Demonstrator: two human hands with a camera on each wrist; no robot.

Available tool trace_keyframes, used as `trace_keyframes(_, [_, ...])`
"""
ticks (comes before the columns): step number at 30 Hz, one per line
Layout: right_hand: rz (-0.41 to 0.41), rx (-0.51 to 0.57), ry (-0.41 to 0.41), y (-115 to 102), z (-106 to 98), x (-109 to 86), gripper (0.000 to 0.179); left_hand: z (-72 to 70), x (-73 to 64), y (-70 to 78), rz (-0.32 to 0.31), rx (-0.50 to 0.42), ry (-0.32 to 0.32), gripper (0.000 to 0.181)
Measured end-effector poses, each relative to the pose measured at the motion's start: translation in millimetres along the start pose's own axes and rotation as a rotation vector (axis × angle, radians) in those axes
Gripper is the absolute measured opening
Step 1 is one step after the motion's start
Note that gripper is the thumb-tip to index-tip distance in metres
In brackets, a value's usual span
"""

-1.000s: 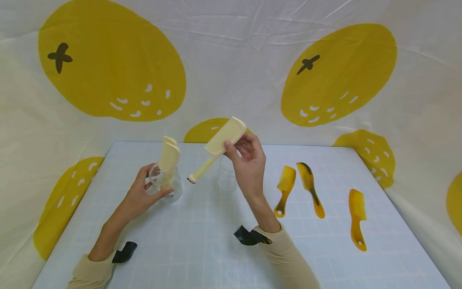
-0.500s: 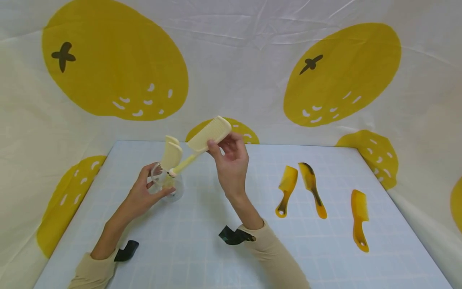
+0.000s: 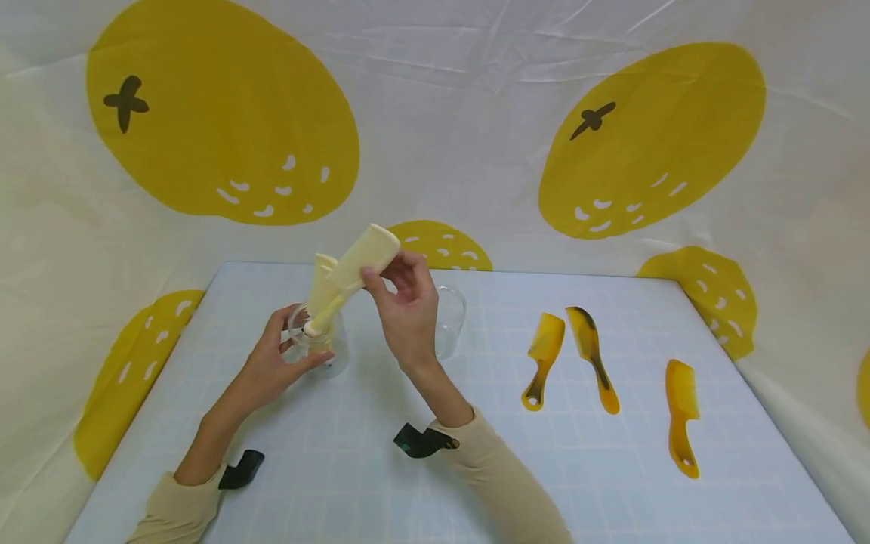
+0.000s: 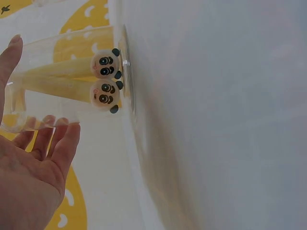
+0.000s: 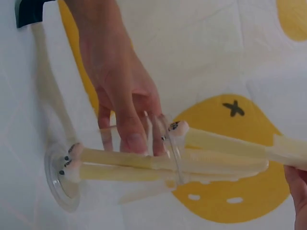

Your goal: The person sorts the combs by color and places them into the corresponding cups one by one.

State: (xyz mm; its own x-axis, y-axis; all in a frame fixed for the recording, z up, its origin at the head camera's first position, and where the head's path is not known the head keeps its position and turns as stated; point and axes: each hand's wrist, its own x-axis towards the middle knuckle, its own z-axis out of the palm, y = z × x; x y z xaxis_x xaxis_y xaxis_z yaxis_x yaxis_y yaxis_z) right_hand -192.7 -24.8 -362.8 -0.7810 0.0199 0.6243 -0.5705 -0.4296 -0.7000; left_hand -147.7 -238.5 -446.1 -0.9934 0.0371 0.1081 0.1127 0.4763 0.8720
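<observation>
My left hand grips a clear cup on the table, thumb on one side and fingers on the other. Two cream combs stand in it, heads up, their panda-faced handle ends down near the base. With thumb and fingers, my right hand pinches a third cream comb by its head. This comb tilts, and its panda-faced end is at the cup's mouth. In the head view its head partly covers the standing combs.
A second clear cup stands partly behind my right hand. To the right lie three amber combs: one, a dark-streaked one, and another nearer the right edge. A fruit-print sheet hangs behind the table.
My right hand has moved left with its comb, bringing the panda-faced end from beside the cup to its mouth. More of the second cup shows now. The left hand stays on its cup.
</observation>
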Motion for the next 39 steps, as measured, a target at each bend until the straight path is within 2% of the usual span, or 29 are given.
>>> trace_keyframes(8, [0.016,-0.096,-0.085,11,9,-4.1,0.033,-0.7,-1.5,4.4,-0.017,0.002,-0.004,0.099])
trace_keyframes(15, [0.054,-0.224,-0.178,13,12,-8.2,0.034,-0.9,-2.9,5.2,0.004,-0.010,0.002,0.095])
trace_keyframes(20, [0.049,-0.252,-0.218,14,14,-10.5,0.033,-1.3,-2.6,2.8,0.020,-0.010,0.003,0.093])
trace_keyframes(29, [0.098,-0.287,-0.225,17,13,-13.5,0.030,1.2,-0.4,0.4,0.034,0.011,0.009,0.092])
trace_keyframes(39, [0.159,-0.338,-0.196,17,14,-16.9,0.024,2.3,0.8,-1.9,0.072,-0.020,0.022,0.091])
